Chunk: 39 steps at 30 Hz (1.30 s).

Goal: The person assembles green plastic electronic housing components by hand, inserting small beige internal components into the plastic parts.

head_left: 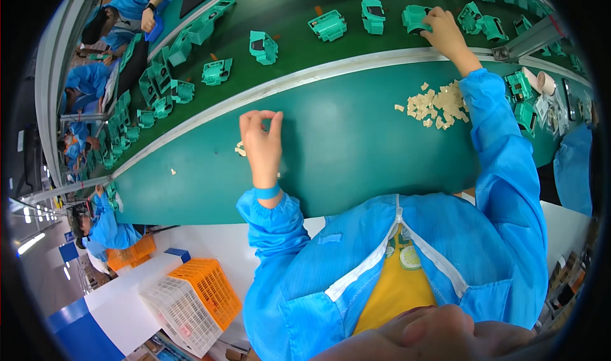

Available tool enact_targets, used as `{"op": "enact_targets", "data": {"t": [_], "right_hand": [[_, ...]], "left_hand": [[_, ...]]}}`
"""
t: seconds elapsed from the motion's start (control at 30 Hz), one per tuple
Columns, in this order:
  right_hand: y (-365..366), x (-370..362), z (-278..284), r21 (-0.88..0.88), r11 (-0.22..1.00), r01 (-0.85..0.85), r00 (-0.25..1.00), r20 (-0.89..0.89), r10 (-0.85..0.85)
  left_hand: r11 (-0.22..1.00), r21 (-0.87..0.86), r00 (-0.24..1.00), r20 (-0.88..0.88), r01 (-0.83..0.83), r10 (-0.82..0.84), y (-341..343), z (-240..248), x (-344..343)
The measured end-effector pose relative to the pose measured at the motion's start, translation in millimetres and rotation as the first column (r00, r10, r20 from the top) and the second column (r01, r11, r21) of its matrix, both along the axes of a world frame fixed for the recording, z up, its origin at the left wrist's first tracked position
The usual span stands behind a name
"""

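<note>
My right hand (443, 33) reaches over the metal rail to the far belt. Its fingers and thumb close on the right side of a green plastic housing (413, 17). My left hand (261, 146) is raised above the green work table (344, 138), with a blue band on its wrist. Its fingers are curled and the thumb is near the index finger; anything between them is too small to make out. A few cream pieces (240, 149) lie beside the left hand. A loose pile of small cream pieces (439, 104) lies on the table near my right forearm.
More green housings (328, 25) stand along the dark green belt (293, 49), behind the rail (331, 73). At right are a metal bracket (531, 38), tape rolls (545, 82) and housings (520, 86). Co-workers (111, 230) sit at left; an orange crate (207, 291) stands below.
</note>
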State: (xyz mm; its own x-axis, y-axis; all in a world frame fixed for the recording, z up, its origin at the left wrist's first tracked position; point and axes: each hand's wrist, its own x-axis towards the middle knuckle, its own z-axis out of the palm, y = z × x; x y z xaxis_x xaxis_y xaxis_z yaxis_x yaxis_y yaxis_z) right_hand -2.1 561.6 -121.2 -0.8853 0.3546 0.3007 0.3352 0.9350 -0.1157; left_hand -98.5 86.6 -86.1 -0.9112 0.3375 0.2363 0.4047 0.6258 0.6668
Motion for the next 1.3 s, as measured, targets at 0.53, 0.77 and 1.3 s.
{"op": "enact_targets", "data": {"t": [0.53, 0.77, 1.3], "right_hand": [[-191, 131, 8, -0.946, -0.311, 0.094, 0.984, 0.041, 0.174], [-205, 137, 51, -0.893, 0.413, -0.181, 0.98, -0.197, 0.004], [-204, 136, 59, -0.972, -0.15, -0.181, 0.983, -0.179, -0.03]], "left_hand": [[0.693, 0.658, 0.723, 0.321, 0.294, -0.612, 68, 0, 83], [0.694, 0.609, 0.727, 0.263, 0.385, -0.634, 78, 4, 104], [0.751, 0.414, 0.759, 0.19, 0.514, -0.623, 105, 17, 115]]}}
